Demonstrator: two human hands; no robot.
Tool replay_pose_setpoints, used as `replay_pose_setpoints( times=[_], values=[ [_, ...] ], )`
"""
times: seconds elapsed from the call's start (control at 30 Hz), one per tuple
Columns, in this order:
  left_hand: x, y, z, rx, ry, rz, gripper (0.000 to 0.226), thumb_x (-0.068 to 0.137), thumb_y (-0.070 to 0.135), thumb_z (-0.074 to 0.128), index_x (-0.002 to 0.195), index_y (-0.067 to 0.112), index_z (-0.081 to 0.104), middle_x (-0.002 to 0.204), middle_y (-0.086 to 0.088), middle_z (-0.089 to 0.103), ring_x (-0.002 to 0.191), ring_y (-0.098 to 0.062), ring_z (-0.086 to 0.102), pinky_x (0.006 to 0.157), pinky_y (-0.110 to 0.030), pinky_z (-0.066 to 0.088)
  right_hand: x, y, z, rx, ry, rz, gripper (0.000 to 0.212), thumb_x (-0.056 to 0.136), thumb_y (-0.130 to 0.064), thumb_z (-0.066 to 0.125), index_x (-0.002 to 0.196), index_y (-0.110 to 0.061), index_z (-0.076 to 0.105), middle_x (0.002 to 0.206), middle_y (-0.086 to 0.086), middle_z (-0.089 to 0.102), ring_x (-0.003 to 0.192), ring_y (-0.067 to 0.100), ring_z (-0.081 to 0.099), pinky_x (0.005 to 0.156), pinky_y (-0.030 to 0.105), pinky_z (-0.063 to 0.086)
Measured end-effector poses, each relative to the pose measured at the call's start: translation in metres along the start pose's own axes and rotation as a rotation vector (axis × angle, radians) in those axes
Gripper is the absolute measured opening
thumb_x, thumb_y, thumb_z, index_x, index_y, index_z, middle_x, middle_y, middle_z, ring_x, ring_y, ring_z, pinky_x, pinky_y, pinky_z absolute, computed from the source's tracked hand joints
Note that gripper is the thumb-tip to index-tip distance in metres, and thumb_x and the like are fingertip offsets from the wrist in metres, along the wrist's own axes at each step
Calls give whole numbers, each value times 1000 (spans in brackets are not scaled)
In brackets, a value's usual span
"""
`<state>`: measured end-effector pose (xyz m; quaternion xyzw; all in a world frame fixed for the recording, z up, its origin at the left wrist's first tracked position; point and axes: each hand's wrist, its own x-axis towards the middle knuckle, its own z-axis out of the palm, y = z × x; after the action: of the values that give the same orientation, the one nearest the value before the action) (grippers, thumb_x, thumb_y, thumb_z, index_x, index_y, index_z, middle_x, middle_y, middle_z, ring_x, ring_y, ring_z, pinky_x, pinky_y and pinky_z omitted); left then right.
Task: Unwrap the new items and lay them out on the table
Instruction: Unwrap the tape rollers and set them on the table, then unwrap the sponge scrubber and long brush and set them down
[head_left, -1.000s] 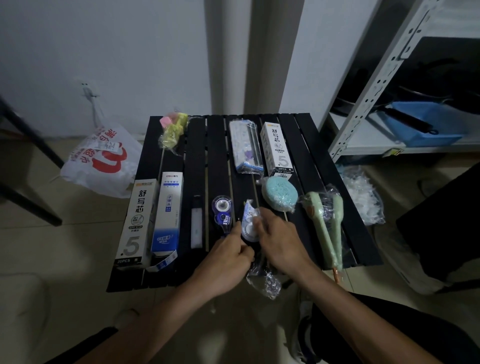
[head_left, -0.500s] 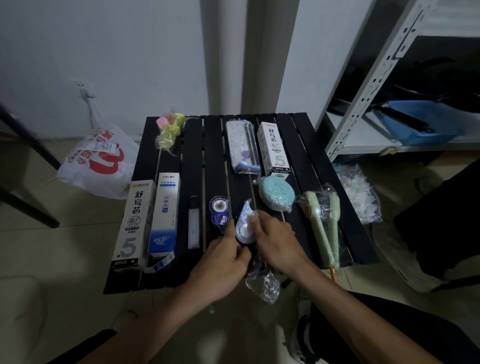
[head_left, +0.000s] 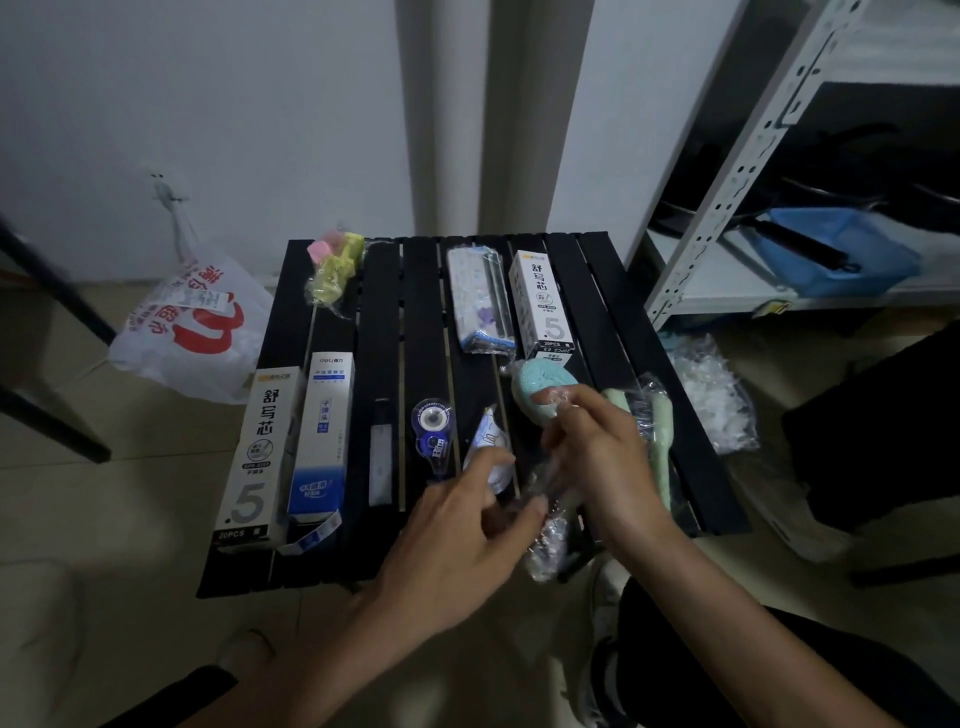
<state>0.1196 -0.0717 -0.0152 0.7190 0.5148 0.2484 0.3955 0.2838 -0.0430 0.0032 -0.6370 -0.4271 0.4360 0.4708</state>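
A white correction tape (head_left: 485, 441) sits near the front middle of the black slatted table (head_left: 384, 322). My left hand (head_left: 457, 540) pinches its lower end between thumb and fingers. My right hand (head_left: 597, 457), just to its right, grips a crumpled clear wrapper (head_left: 548, 540) that hangs down past the table's front edge. A blue correction tape (head_left: 431, 428) lies bare to the left of the white one. Above my right hand is a teal round sponge (head_left: 540, 387) in film, and to its right are green brushes (head_left: 657, 431) in film.
Two tall boxes (head_left: 262, 452) (head_left: 324, 436) and a pale bar (head_left: 381, 457) lie at the front left. A yellow-pink wrapped item (head_left: 335, 265), a pencil case (head_left: 480, 301) and a box (head_left: 543, 306) lie at the back. A white bag (head_left: 192, 332) is on the floor, left. A metal shelf (head_left: 737, 171) stands at right.
My right hand has pulled away to the upper right with the clear wrapper. The white correction tape is now out of it, still under my left fingers.
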Motion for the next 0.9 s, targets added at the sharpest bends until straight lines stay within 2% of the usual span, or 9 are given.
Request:
replay_pose_setpoints(
  times=[0.07, 0.17, 0.27, 0.33, 0.47, 0.57, 0.67, 0.73, 0.9],
  values=[
    [-1, 10, 2, -160, -104, -51, 23, 96, 52, 60, 107, 32, 57, 78, 4, 68, 59, -4, 60, 56, -25, 45, -7, -7, -2, 341, -37, 134, 22, 102, -5, 50, 100, -8, 72, 75, 4, 58, 50, 11, 49, 48, 25, 40],
    [5, 12, 8, -476, -99, -107, 24, 103, 24, 58, 91, 4, 56, 69, -8, 61, 44, -10, 47, 44, -22, 36, -14, -2, -4, 354, -125, 120, 33, 105, -1, 49, 101, -17, 77, 84, 2, 68, 65, 10, 61, 64, 28, 49],
    [15, 12, 8, -684, 64, -173, 14, 102, 7, 56, 97, -3, 62, 70, -18, 63, 50, -19, 54, 41, -24, 40, -21, 2, -9, 110, -265, -19, 24, 107, -18, 56, 117, -21, 78, 109, -4, 76, 102, 7, 70, 94, 24, 52],
    [21, 12, 9, -820, 119, -190, 15, 101, 2, 55, 104, -2, 69, 89, -20, 74, 73, -21, 71, 55, -24, 54, -23, 11, -15, -226, -337, -213, 30, 108, -33, 57, 133, -28, 71, 119, -6, 70, 117, 0, 62, 104, 16, 44],
    [27, 20, 20, -1009, 106, -222, 25, 90, -5, 60, 88, 8, 82, 96, -16, 78, 95, -24, 75, 77, -26, 60, -14, 20, -34, -503, -293, -499, 39, 107, -17, 59, 145, -27, 62, 106, -2, 65, 103, 4, 61, 94, 12, 45],
    [31, 24, 31, -914, 186, -166, 18, 82, 14, 78, 100, 14, 82, 101, -15, 79, 97, -25, 75, 80, -32, 60, -8, 16, -50, -465, -189, -476, 44, 103, -17, 66, 146, -26, 60, 89, -16, 66, 84, -8, 62, 80, 5, 42],
    [37, 26, 39, -756, 249, -153, 20, 84, 23, 76, 104, 20, 81, 100, -8, 79, 93, -21, 74, 79, -33, 54, -8, 14, -57, -372, -115, -386, 22, 99, -23, 73, 120, -23, 65, 73, -10, 65, 66, 5, 62, 63, 11, 43],
    [41, 28, 43, -749, 271, -124, 13, 88, 14, 72, 100, 15, 79, 95, -9, 79, 85, -18, 72, 75, -32, 53, -6, 13, -61, -278, -114, -351, 10, 97, -20, 74, 105, -20, 68, 83, -7, 70, 75, 8, 66, 69, 19, 50],
    [52, 36, 49, -769, 310, -38, 7, 85, 6, 73, 91, 3, 69, 86, -18, 77, 86, -28, 75, 75, -28, 59, 5, 8, -81, -49, -174, -297, 17, 98, -6, 70, 111, -11, 80, 106, 6, 75, 99, 16, 73, 93, 36, 59]
  ],
)
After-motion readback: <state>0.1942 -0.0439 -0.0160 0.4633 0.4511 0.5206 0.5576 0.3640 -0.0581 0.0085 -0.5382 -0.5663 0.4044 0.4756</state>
